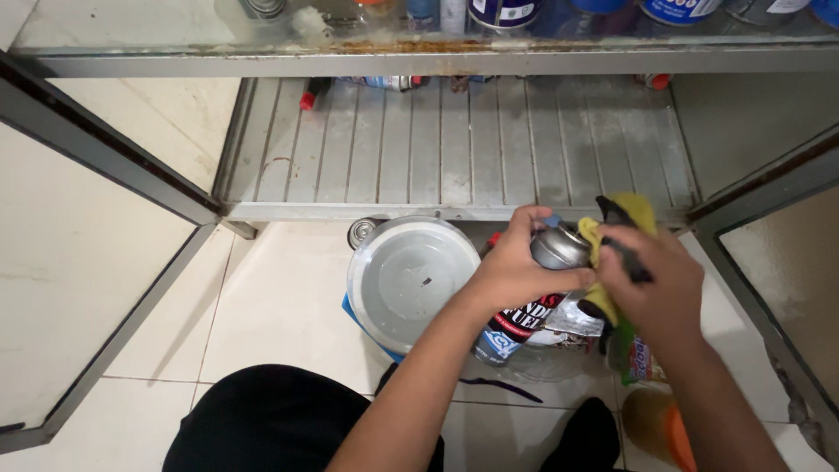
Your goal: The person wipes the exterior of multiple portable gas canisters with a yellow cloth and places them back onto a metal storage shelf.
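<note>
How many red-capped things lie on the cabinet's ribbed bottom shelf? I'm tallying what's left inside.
2: one red-capped item at the back left, another at the back right. The upper shelf may hide more.

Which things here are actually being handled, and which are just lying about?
In hand: metal can, gripped by the left hand; yellow cloth, pressed to the can by the right hand.

Lying about: round lid, cabinet shelf, orange-capped bottle, cans on the upper shelf.
</note>
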